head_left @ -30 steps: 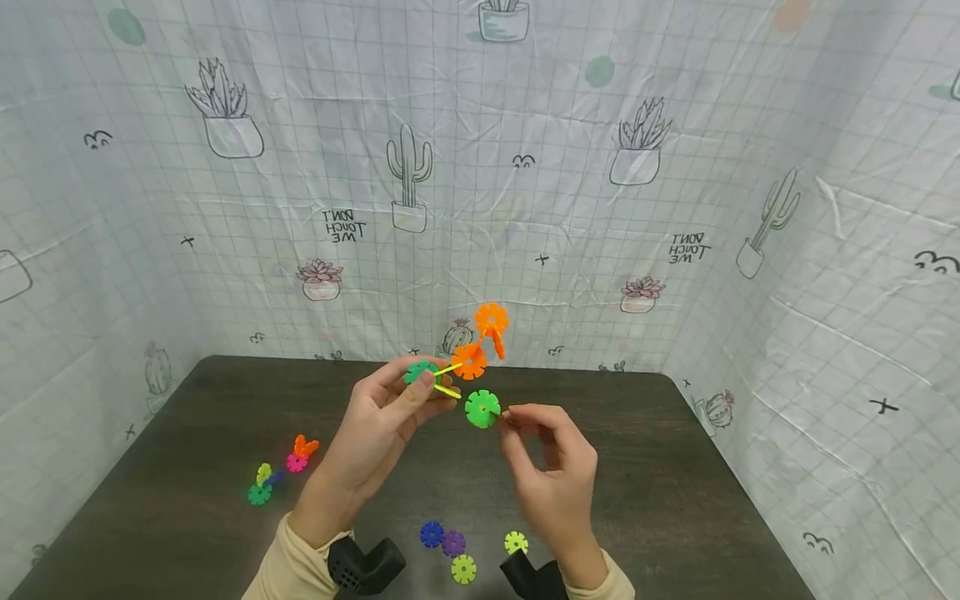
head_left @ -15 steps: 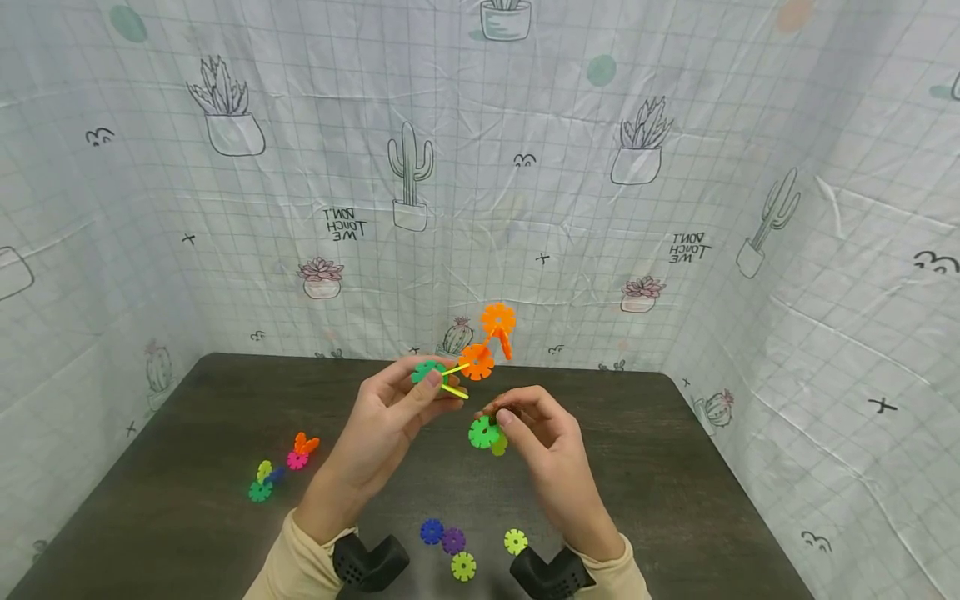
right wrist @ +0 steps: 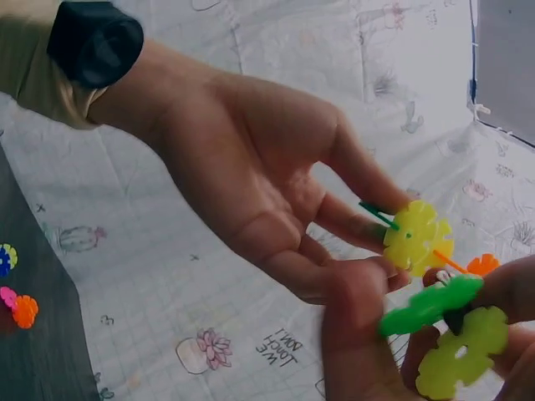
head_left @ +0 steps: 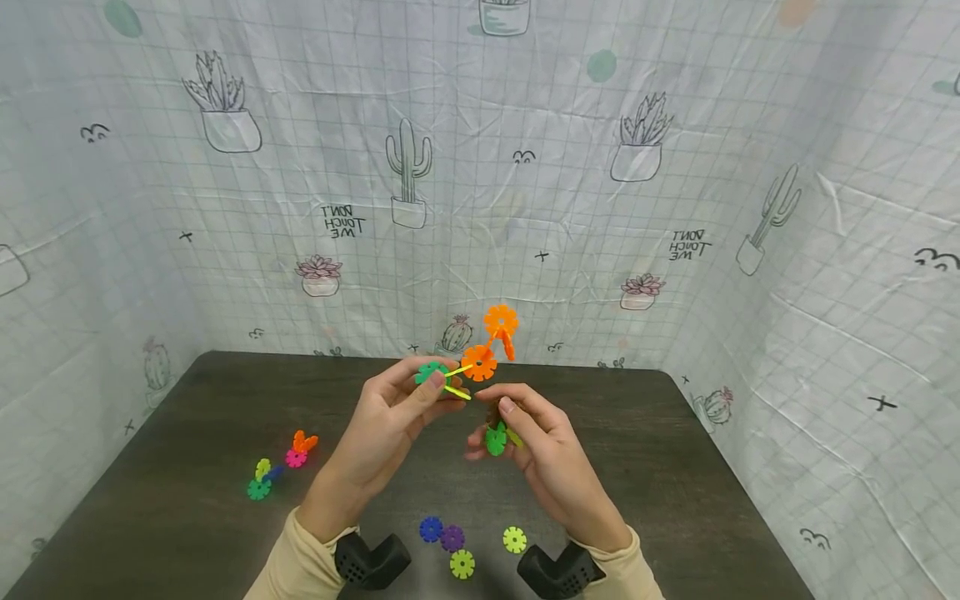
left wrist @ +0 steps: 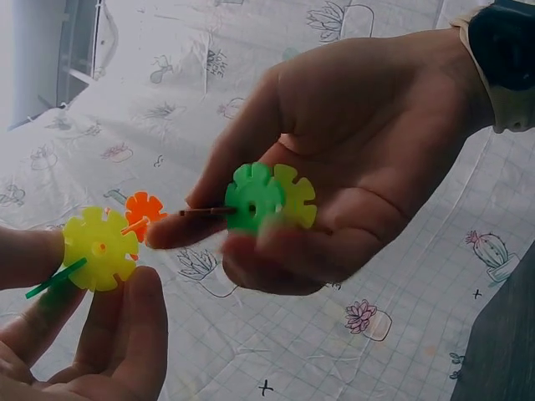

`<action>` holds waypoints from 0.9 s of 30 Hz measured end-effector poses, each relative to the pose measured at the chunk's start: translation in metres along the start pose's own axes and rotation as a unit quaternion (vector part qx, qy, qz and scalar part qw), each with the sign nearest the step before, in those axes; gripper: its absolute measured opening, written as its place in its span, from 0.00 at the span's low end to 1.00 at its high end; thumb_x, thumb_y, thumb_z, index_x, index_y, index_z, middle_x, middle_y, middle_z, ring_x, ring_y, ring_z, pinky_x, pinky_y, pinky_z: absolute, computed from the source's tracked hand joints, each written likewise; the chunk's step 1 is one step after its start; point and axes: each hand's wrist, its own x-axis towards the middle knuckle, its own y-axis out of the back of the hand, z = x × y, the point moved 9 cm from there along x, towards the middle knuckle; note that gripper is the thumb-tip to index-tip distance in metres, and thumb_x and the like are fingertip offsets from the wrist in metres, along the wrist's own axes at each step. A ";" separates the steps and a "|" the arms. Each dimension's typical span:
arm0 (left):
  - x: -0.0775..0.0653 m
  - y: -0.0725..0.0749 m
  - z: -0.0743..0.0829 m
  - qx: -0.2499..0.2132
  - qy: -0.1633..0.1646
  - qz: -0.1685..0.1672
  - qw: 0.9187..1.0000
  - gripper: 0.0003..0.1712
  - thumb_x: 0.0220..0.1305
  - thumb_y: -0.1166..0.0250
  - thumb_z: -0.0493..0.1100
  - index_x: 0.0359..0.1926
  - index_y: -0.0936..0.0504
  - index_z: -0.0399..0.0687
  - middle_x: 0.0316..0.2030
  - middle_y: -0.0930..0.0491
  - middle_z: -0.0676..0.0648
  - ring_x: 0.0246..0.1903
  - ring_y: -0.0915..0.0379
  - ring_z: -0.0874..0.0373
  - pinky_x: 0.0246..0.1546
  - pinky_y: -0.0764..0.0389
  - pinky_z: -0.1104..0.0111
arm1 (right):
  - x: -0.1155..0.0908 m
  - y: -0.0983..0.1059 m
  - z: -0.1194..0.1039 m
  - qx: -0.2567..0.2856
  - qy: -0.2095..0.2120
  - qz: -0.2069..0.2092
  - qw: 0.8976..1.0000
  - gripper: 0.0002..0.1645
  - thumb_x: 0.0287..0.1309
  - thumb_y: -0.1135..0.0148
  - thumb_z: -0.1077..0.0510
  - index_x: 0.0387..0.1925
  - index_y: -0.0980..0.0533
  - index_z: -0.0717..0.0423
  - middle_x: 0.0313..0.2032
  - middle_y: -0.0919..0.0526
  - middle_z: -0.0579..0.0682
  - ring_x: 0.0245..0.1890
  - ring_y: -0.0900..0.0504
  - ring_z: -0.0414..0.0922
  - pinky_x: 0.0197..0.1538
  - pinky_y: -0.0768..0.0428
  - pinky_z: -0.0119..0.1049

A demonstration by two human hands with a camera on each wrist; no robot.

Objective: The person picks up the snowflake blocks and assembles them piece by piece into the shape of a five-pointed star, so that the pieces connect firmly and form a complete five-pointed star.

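Note:
Between thumb and fingers, my left hand [head_left: 378,433] pinches a chain of notched plastic snowflake discs. It has a teal-green disc [head_left: 427,372], yellow discs [right wrist: 411,238] seen edge-on in the head view, and orange discs [head_left: 478,363] reaching up and away. Just right of it, my right hand [head_left: 555,458] holds a smaller joined group. That group shows a bright green disc [left wrist: 255,199], a yellow disc [right wrist: 462,352] and a thin brown disc [left wrist: 205,212] seen edge-on. Its fingers partly cover these pieces. The two groups are close but apart.
On the dark table [head_left: 660,500], a pink-and-orange cluster [head_left: 296,458] and a green, blue and yellow cluster [head_left: 258,489] lie at left. Nearer the front lie a blue disc [head_left: 431,528], a purple disc [head_left: 452,538] and two yellow discs [head_left: 462,564]. Patterned cloth [head_left: 555,208] surrounds the table.
My right hand has turned its group, drawing the green disc lower and back under its fingers, where the yellow one now shows. My left hand has shifted slightly right with its chain.

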 end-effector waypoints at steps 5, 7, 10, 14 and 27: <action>0.000 0.000 -0.001 0.000 0.002 0.001 1.000 0.10 0.76 0.41 0.42 0.53 0.19 0.47 0.56 0.22 0.47 0.54 0.22 0.51 0.57 0.17 0.62 | -0.001 0.001 0.007 -0.010 -0.050 0.001 0.999 0.18 0.81 0.57 0.53 0.58 0.26 0.56 0.37 0.27 0.48 0.33 0.27 0.40 0.34 0.26 0.30; 0.000 0.000 -0.001 0.000 0.003 0.001 1.000 0.10 0.76 0.41 0.42 0.52 0.18 0.47 0.56 0.22 0.47 0.54 0.21 0.52 0.56 0.17 0.62 | -0.001 0.001 0.007 -0.019 -0.060 -0.003 0.998 0.18 0.80 0.59 0.57 0.59 0.27 0.58 0.38 0.28 0.48 0.34 0.30 0.42 0.34 0.30 0.31; 0.000 0.000 -0.002 0.000 0.004 0.002 1.000 0.08 0.76 0.41 0.42 0.50 0.18 0.49 0.56 0.22 0.47 0.53 0.21 0.53 0.56 0.17 0.62 | -0.003 0.000 0.003 -0.048 -0.050 -0.019 0.997 0.20 0.74 0.58 0.63 0.62 0.31 0.63 0.41 0.29 0.51 0.37 0.30 0.44 0.36 0.30 0.33; -0.001 -0.001 -0.002 -0.002 0.001 0.000 1.000 0.08 0.76 0.41 0.42 0.49 0.18 0.50 0.56 0.22 0.48 0.51 0.20 0.55 0.56 0.17 0.62 | -0.005 0.004 0.000 -0.105 -0.040 -0.014 0.994 0.23 0.73 0.50 0.66 0.66 0.37 0.61 0.47 0.25 0.54 0.40 0.23 0.45 0.37 0.24 0.32; -0.001 0.000 -0.002 0.002 -0.004 0.003 1.000 0.08 0.76 0.41 0.41 0.50 0.18 0.49 0.55 0.22 0.48 0.48 0.19 0.55 0.56 0.17 0.61 | -0.010 0.023 -0.005 -0.036 0.035 0.057 0.997 0.11 0.78 0.51 0.61 0.55 0.27 0.58 0.43 0.19 0.47 0.38 0.19 0.42 0.39 0.19 0.31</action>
